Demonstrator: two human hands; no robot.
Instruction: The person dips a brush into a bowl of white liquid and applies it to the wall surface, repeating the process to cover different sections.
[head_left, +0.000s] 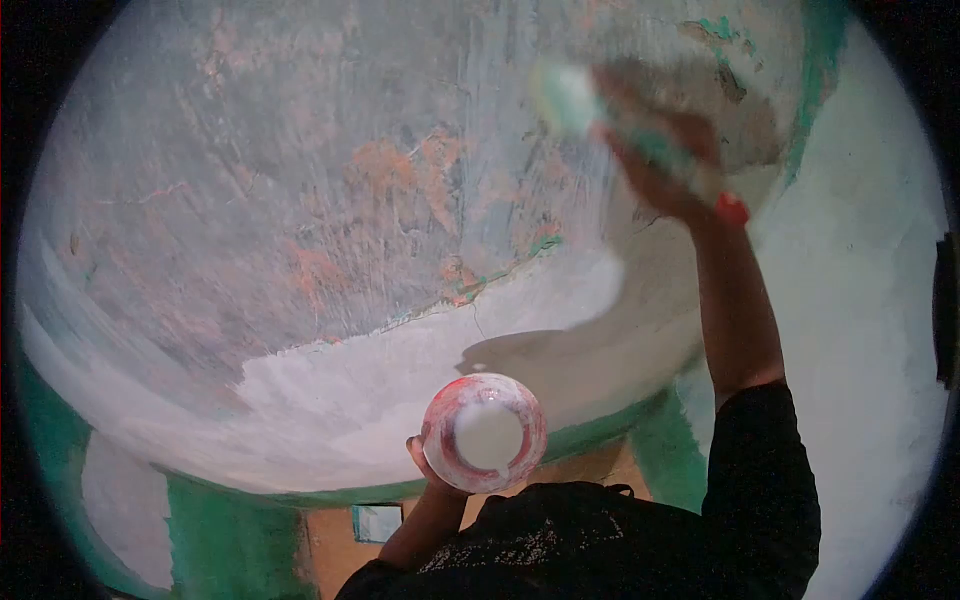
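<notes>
My left hand [432, 468] grips the side of a round bowl [533, 432] smeared with red and white, holding it low in front of my body. White paint [489, 436] lies inside it. Raised at the upper right, my right hand [668, 165] is closed around a paintbrush [572, 98] with a whitish-green head, blurred by motion. The brush is over the grey, patchy wall surface [300, 130]; whether it touches cannot be made out. A band of fresh-looking white [380, 400] runs along the lower part of this surface.
A bare wall in pale paint [860, 280] stands to the right. Green paint shows on the lower wall [230, 540]. Below, a small light rectangular object [377, 523] lies on the brownish floor. A dark object [946, 310] is at the right edge.
</notes>
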